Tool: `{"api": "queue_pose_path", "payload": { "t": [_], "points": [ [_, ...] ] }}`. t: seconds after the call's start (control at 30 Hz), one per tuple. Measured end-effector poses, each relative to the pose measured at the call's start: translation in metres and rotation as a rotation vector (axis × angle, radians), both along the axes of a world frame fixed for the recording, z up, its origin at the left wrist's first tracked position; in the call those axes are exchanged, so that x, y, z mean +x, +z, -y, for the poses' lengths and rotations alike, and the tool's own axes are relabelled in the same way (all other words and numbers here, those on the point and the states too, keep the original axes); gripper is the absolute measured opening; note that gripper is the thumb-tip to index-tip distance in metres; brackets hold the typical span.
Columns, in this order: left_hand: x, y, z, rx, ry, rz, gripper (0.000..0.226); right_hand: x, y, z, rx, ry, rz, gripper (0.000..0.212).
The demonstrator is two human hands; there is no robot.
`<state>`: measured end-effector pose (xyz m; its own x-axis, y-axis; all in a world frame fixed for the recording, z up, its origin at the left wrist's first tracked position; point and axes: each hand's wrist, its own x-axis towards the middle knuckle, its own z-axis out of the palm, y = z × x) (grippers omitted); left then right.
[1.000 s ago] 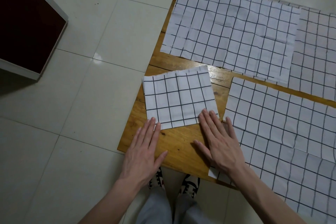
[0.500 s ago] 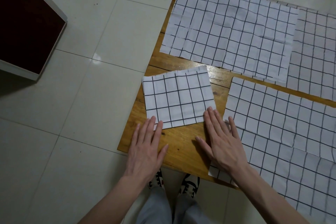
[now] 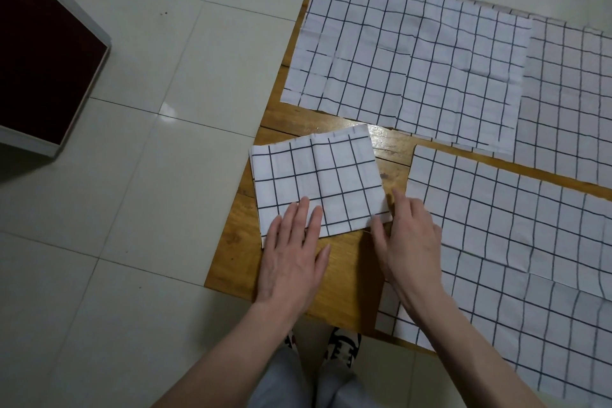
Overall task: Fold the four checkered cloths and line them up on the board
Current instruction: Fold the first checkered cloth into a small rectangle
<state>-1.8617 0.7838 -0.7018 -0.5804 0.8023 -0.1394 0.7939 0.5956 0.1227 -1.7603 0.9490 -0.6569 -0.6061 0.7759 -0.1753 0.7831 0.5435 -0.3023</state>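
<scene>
Checkered cloths, four in all, are laid on the wooden board (image 3: 291,275), which rests on a pale tiled floor (image 3: 139,175). One folded cloth (image 3: 318,182) is set at the board's near-left corner, its left edge running along the board's left edge and slightly over it. It is seen as a small rectangle with a crease running down its middle.

The left hand (image 3: 291,258) is laid flat on the near-left part of the folded cloth, fingers straight and close together, the fingertips pressed on the fabric while the palm is rested on bare wood; nothing is gripped. The right hand (image 3: 410,242) is placed at the folded cloth's near-right corner, fingers extended and slightly spread, with the thumb touching that corner and the outer fingers resting on the unfolded cloth (image 3: 516,248) beside it. Nothing is clasped by this hand either.

That unfolded cloth is spread along the board's near edge and hangs a little past it. A second unfolded cloth (image 3: 410,60) is spread flat at the far-left corner, and a third (image 3: 569,103) is partly tucked under its right side, running out of view on the right.

A dark cabinet with a pale frame (image 3: 43,60) is seen on the floor well apart from the board's left edge. Patterned shoes (image 3: 341,344) and grey trousers (image 3: 298,381) are visible below the near edge
</scene>
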Motion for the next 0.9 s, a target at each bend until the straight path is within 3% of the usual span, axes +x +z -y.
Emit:
{"api": "queue_pose_path", "payload": {
  "t": [0.2, 0.33, 0.43, 0.57, 0.67, 0.9],
  "points": [
    [-0.002, -0.003, 0.002, -0.006, -0.014, -0.016, 0.067, -0.026, 0.011, -0.005, -0.077, -0.132, 0.175, 0.051],
    [-0.002, -0.002, 0.003, -0.005, -0.019, -0.023, 0.067, -0.033, 0.010, -0.010, -0.151, -0.174, 0.174, 0.044],
    [-0.003, -0.001, 0.003, -0.008, -0.018, -0.017, 0.067, -0.038, 0.012, -0.012, -0.245, -0.237, 0.059, 0.040],
    [-0.002, 0.002, 0.003, -0.009, -0.015, -0.008, 0.068, -0.036, 0.020, -0.010, -0.451, -0.340, -0.300, 0.018],
    [-0.001, 0.003, 0.001, -0.008, -0.005, 0.006, 0.068, -0.031, 0.028, -0.007, -0.585, -0.423, -0.431, 0.012],
    [-0.001, 0.007, 0.003, 0.054, 0.060, 0.031, 0.066, -0.001, 0.036, -0.011, -0.475, -0.492, -0.514, 0.006]
  ]
}}
